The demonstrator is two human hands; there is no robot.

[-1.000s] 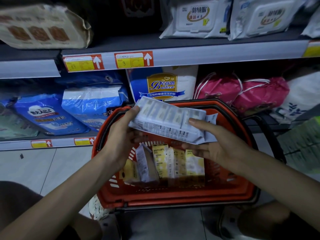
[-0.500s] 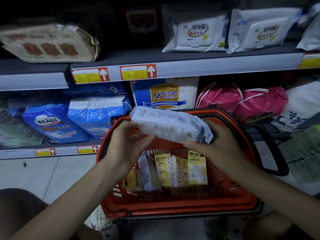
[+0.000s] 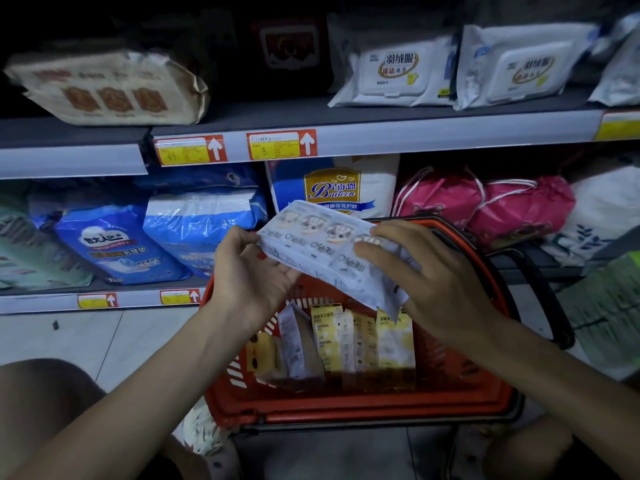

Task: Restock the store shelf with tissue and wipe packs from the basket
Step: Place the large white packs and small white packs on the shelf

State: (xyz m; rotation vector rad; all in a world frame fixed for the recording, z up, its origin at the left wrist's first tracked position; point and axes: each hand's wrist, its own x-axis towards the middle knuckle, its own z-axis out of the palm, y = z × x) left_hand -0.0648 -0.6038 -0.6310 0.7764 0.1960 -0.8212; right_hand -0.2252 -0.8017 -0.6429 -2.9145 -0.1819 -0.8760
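Note:
A white tissue multipack (image 3: 318, 244) with small cartoon prints hangs tilted above the orange basket (image 3: 363, 407). My left hand (image 3: 252, 275) holds its left end, thumb on top and fingers under it. My right hand (image 3: 426, 275) grips its right end from above. Several yellow and white tissue packs (image 3: 360, 344) stand upright in the basket below. The upper grey shelf (image 3: 346, 116) carries two white wipe packs (image 3: 394, 74) at the right and a beige pack (image 3: 110, 88) at the left.
Blue diaper bags (image 3: 114, 244), a blue and white Baileen pack (image 3: 332, 188) and pink drawstring bags (image 3: 485, 206) fill the lower shelf behind the basket. The basket's black handle (image 3: 540, 289) hangs to the right. Pale floor tiles lie at the left. My knees are at the bottom.
Both hands turned the multipack over, so its printed cartoon face now shows on top. My right hand shifted from under the pack to gripping its right end from above.

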